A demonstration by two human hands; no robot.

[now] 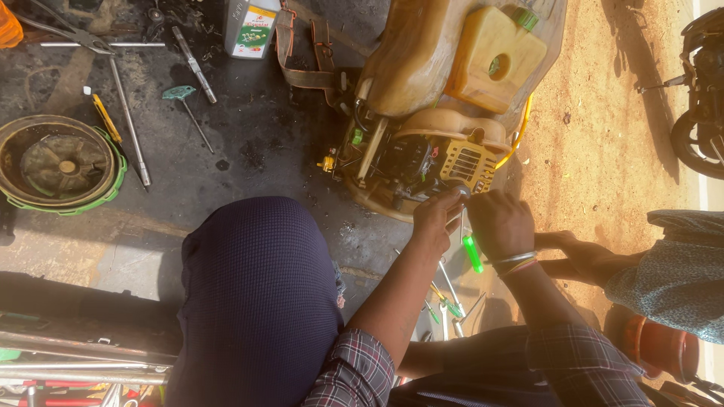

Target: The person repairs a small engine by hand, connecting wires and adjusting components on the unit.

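Observation:
A yellow small engine with a tan fuel tank [430, 162] lies on the dark oily floor. My left hand [437, 218] presses its fingers against the engine's lower right side by the yellow grille. My right hand [499, 222] sits just beside it, closed around a screwdriver with a green handle [473, 253] whose shaft points up at the engine. Bangles circle my right wrist. My knee in dark cloth [256, 286] fills the lower middle.
Long rods, a T-handle key [181, 94] and a yellow tool lie at the upper left, near a round dirty pan [60, 162]. A white oil can [250, 29] stands at the top. Another person's arm [588, 256] rests at right. A motorcycle wheel [697, 136] is at far right.

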